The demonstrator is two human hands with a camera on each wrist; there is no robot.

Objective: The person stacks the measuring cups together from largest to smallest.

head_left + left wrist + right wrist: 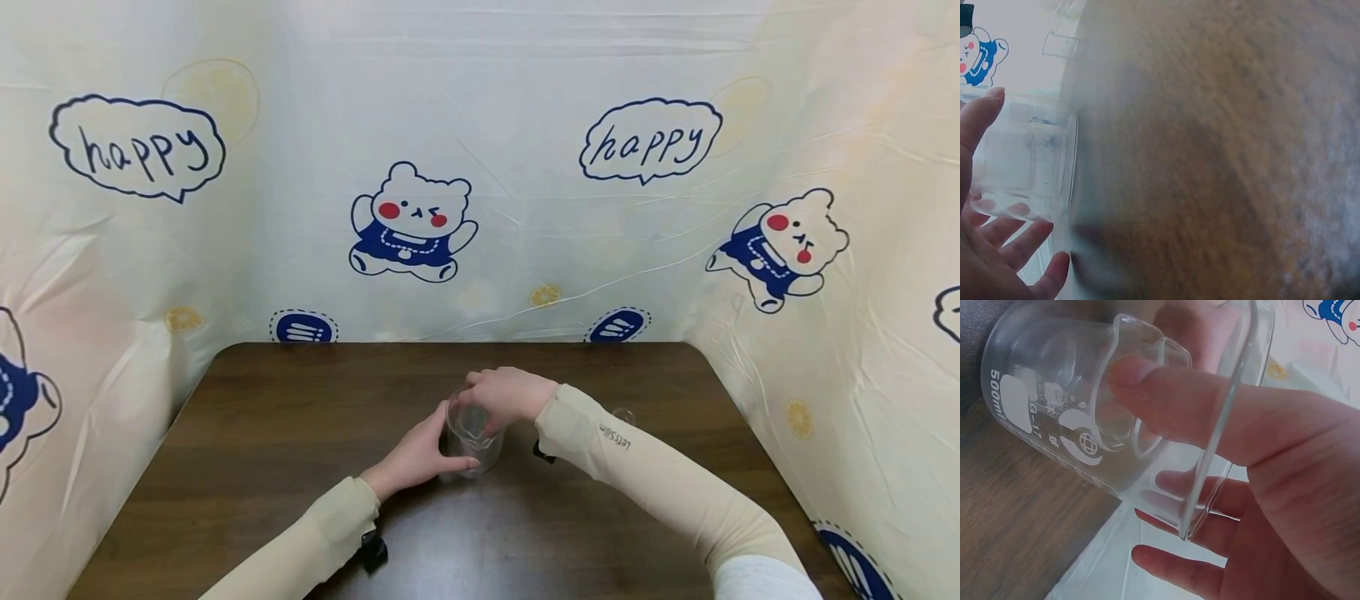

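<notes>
A large clear glass beaker marked 500ml stands upright on the table. My left hand holds its side, thumb along the near wall and fingers round the left; the left wrist view shows fingers against the beaker. From above, my right hand reaches over the mouth. In the right wrist view its thumb passes inside the rim and grips a smaller spouted glass beaker within. Other fingers show lower down; whether all touch glass is unclear.
Another small glass vessel stands to the right, partly behind the right forearm; the left wrist view also shows a small glass. The dark wooden table is bordered by a printed curtain at the back and sides.
</notes>
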